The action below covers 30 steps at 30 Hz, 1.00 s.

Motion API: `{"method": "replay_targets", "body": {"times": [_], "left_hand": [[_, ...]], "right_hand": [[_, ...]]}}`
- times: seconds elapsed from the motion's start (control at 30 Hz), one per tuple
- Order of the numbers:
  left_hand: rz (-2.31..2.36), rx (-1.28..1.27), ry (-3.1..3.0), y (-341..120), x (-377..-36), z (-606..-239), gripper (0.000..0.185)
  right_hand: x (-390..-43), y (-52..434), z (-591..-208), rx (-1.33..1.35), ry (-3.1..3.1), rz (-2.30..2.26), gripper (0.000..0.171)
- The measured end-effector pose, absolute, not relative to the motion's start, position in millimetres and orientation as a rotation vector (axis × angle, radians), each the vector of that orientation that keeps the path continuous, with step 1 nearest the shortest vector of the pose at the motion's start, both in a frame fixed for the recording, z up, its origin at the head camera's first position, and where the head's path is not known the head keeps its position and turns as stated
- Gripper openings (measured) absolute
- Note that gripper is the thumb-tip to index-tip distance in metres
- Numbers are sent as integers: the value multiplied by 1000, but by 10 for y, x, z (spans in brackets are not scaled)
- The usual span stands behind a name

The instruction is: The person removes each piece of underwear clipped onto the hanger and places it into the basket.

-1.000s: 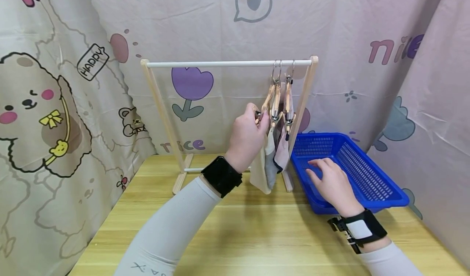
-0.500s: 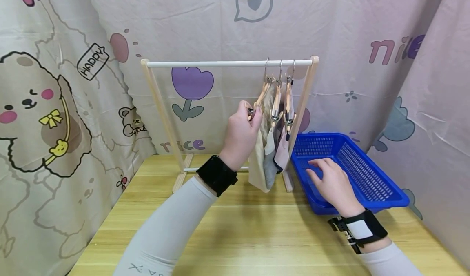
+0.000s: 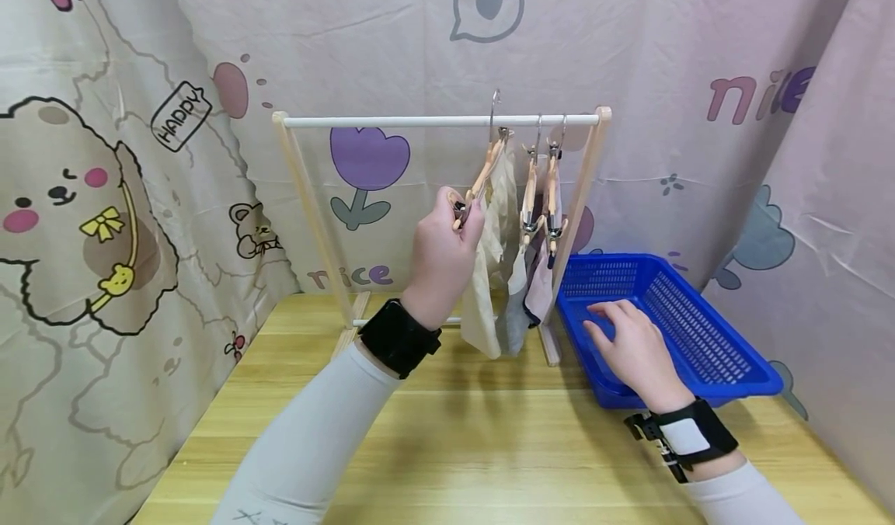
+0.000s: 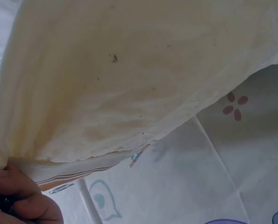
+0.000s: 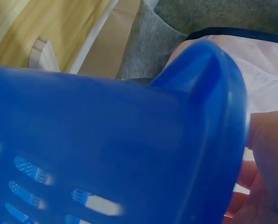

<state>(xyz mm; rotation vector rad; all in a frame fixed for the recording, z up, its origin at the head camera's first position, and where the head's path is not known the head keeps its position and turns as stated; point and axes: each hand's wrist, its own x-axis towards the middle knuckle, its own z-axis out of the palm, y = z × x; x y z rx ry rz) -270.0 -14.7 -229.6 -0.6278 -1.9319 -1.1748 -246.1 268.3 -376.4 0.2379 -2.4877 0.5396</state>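
My left hand (image 3: 444, 252) pinches the near end of a wooden clip hanger (image 3: 485, 169). From that hanger hangs a cream cloth garment (image 3: 478, 307), which fills much of the left wrist view as a pale sheet (image 4: 129, 84). The hanger's metal hook (image 3: 496, 104) rises above the white rail (image 3: 391, 122) of a small wooden rack; whether it touches the rail I cannot tell. My right hand (image 3: 635, 352), fingers loosely bent and holding nothing, is at the near left side of a blue plastic basket (image 3: 702, 319). The right wrist view shows its fingers beside the basket rim (image 5: 232, 107).
Two more clip hangers, the middle one (image 3: 530, 191) and the right one (image 3: 552, 179), hang at the rail's right end with grey cloth (image 3: 515, 327) and pink cloth (image 3: 540, 296). The rack's right post (image 3: 582, 191) stands close by. A printed curtain (image 3: 349, 28) surrounds the wooden table (image 3: 419, 447).
My left hand has moved left, drawing the cream garment's hanger away from the other two. The hook has risen above the rail. My right hand has stayed in place.
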Motion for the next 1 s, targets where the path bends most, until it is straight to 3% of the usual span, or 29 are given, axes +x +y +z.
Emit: {"method": "replay_targets", "body": {"times": [1.0], "left_hand": [[-1194,-634,-1779,-418,-2300,-2657,16]], "right_hand": [[-2494,2551,-3803,253,-2477,552,27]]}}
